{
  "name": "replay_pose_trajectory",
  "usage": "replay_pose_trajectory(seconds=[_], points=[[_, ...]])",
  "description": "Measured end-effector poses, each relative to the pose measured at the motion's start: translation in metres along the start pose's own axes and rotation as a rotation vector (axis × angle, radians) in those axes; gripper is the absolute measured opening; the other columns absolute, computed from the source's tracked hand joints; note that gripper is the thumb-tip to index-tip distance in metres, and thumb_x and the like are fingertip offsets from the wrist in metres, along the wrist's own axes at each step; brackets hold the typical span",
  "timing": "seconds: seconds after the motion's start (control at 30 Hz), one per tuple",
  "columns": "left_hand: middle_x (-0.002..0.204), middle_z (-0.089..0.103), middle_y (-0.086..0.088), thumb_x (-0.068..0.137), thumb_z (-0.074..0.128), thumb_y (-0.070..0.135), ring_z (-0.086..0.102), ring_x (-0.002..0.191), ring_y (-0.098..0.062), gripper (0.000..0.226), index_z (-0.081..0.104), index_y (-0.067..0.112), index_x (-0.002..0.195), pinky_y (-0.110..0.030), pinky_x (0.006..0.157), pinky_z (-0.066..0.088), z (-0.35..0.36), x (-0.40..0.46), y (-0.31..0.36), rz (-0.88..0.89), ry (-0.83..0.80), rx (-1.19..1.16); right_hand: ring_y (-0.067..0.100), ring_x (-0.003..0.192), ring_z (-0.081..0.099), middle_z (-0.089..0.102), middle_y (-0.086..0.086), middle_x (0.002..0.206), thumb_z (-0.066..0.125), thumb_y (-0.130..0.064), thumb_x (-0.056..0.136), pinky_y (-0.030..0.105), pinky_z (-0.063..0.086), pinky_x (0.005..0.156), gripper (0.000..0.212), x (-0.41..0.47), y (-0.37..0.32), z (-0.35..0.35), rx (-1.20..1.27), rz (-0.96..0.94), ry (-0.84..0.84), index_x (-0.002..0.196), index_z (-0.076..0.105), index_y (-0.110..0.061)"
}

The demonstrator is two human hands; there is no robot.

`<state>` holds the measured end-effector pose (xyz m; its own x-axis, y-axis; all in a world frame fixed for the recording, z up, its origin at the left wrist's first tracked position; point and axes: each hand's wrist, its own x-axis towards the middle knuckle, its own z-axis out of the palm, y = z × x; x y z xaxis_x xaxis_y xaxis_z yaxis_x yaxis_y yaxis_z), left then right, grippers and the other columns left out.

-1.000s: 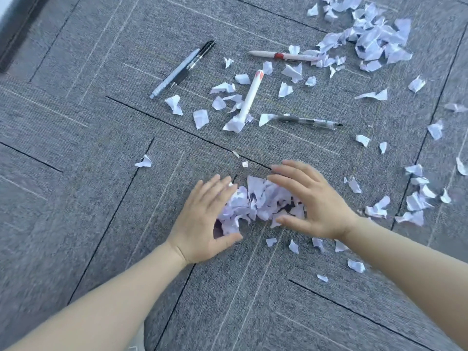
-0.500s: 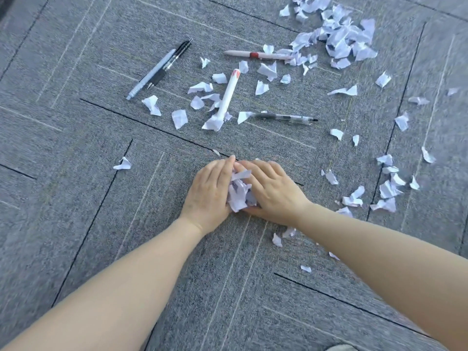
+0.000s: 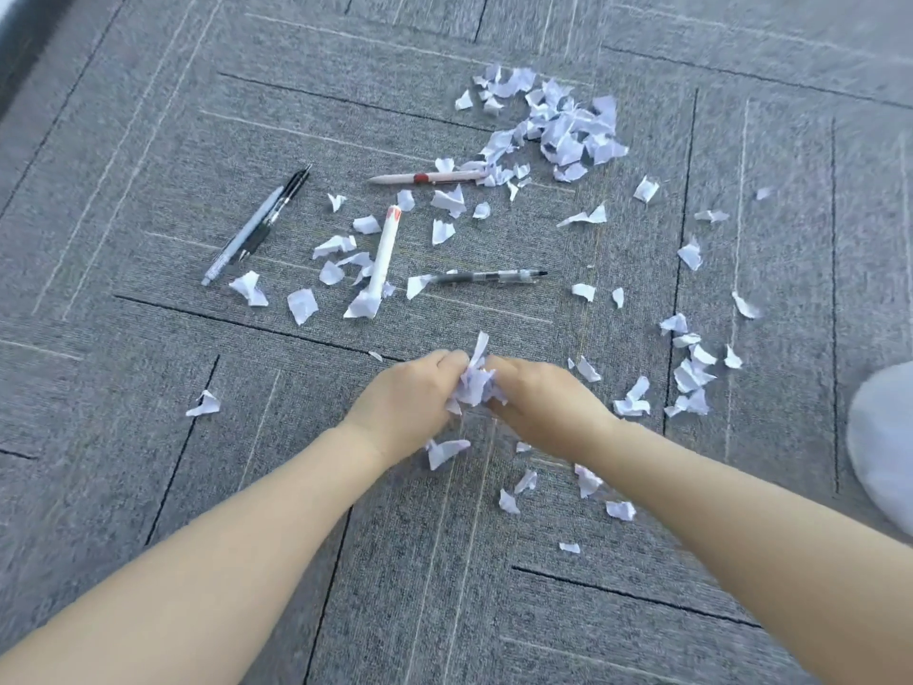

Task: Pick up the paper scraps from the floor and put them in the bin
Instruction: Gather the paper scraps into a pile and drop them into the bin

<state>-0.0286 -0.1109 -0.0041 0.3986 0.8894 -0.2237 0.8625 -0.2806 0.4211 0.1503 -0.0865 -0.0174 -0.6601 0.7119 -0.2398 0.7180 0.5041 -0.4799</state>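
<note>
Scraps sit bunched between your two hands, just above the carpet, with one strip sticking up past your knuckles. Your left hand has its fingers curled round the bunch from one side, and your right hand curls round it from the other, so both grips are clamped on the same wad. A few loose bits lie on the carpet just below your wrists, and one larger piece is beside your left wrist.

Further out, a dense pile lies at the far side. More bits are strewn among the pens: a white pen in the middle with its near end on a scrap, a clear pen just right of it, a pink pen beyond, touching the pile's edge, and two dark pens side by side to the left. A small cluster lies to your right, and a lone bit lies well to the left. A blurred white shape shows at the right edge; you cannot tell what it is.
</note>
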Motion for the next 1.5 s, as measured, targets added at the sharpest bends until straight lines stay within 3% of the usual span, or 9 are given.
replay_pose_trajectory(seconds=[0.13,0.33,0.5,0.67,0.87,1.0,1.17,1.3,1.5], points=[[0.067,0.037,0.012,0.085,0.055,0.002,0.049,0.06,-0.02,0.02,0.043,0.016,0.081,-0.028,0.051,0.032,-0.054,0.054,0.044,0.206,0.197,-0.08,0.034,0.068,0.058,0.06,0.008,0.081,0.058,-0.015,0.092,0.044,0.049,0.058,0.011,-0.033,0.015,-0.073,0.12,0.118,0.317,0.09,0.052,-0.007],[0.067,0.043,0.004,0.084,0.058,0.014,0.042,0.054,-0.022,0.011,0.053,0.005,0.08,-0.031,0.05,0.039,-0.127,0.146,0.194,0.681,0.375,-0.177,0.014,0.056,0.029,0.038,-0.009,0.062,0.054,-0.026,0.089,0.036,0.032,0.052,0.022,-0.14,0.04,-0.198,0.042,0.405,0.834,0.076,0.036,-0.024],[0.065,0.043,0.004,0.085,0.052,0.018,0.039,0.057,-0.023,0.011,0.049,0.01,0.077,-0.032,0.053,0.036,-0.129,0.183,0.356,0.92,0.313,-0.32,0.009,0.058,0.046,0.046,-0.018,0.059,0.061,-0.024,0.092,0.025,0.028,0.052,0.012,-0.264,0.059,-0.251,-0.05,0.82,1.096,0.083,0.054,-0.028],[0.062,0.048,0.002,0.085,0.061,0.02,0.044,0.067,-0.028,0.018,0.046,0.019,0.075,-0.033,0.059,0.03,-0.093,0.193,0.47,0.85,0.066,-0.399,0.033,0.08,0.055,0.066,0.007,0.081,0.056,-0.023,0.093,0.035,0.034,0.065,0.016,-0.338,0.085,-0.258,-0.036,1.187,1.162,0.098,0.067,-0.012],[0.081,0.056,-0.001,0.085,0.059,0.034,0.057,0.087,-0.027,0.017,0.051,0.019,0.083,-0.028,0.065,0.036,-0.048,0.201,0.491,0.514,-0.174,-0.336,0.028,0.08,0.047,0.059,0.006,0.091,0.051,-0.04,0.091,0.033,0.036,0.068,0.022,-0.352,0.114,-0.24,0.261,1.456,0.845,0.099,0.053,-0.019],[0.117,0.063,0.0,0.086,0.056,0.043,0.06,0.105,-0.019,0.045,0.058,0.016,0.122,-0.026,0.08,0.046,-0.047,0.198,0.487,0.45,-0.286,-0.351,0.024,0.117,0.051,0.055,0.003,0.132,0.049,-0.043,0.092,0.033,0.039,0.089,0.044,-0.353,0.113,-0.241,0.25,1.469,0.776,0.131,0.051,-0.023],[0.051,0.049,0.006,0.092,0.048,0.024,0.045,0.049,-0.012,0.025,0.067,0.011,0.081,-0.027,0.05,0.032,-0.077,0.199,0.453,0.586,0.117,-0.546,0.02,0.104,0.06,0.068,-0.003,0.113,0.048,-0.023,0.093,0.029,0.038,0.079,0.026,-0.313,0.091,-0.262,0.037,1.251,1.044,0.113,0.065,-0.023],[0.053,0.05,0.009,0.093,0.046,0.021,0.044,0.051,-0.009,0.027,0.06,0.016,0.071,-0.027,0.049,0.034,-0.094,0.211,0.375,0.469,0.348,-0.659,0.018,0.083,0.059,0.069,-0.003,0.091,0.052,-0.017,0.091,0.029,0.039,0.07,0.017,-0.23,0.078,-0.259,0.069,0.879,1.202,0.096,0.068,-0.02],[0.063,0.053,0.009,0.093,0.044,0.024,0.051,0.064,-0.018,0.025,0.058,0.019,0.073,-0.029,0.053,0.033,-0.082,0.214,0.179,0.004,0.388,-0.399,0.022,0.105,0.056,0.066,-0.002,0.111,0.055,-0.018,0.092,0.034,0.043,0.089,0.025,-0.065,0.114,-0.176,0.27,0.548,0.735,0.114,0.064,-0.022]])
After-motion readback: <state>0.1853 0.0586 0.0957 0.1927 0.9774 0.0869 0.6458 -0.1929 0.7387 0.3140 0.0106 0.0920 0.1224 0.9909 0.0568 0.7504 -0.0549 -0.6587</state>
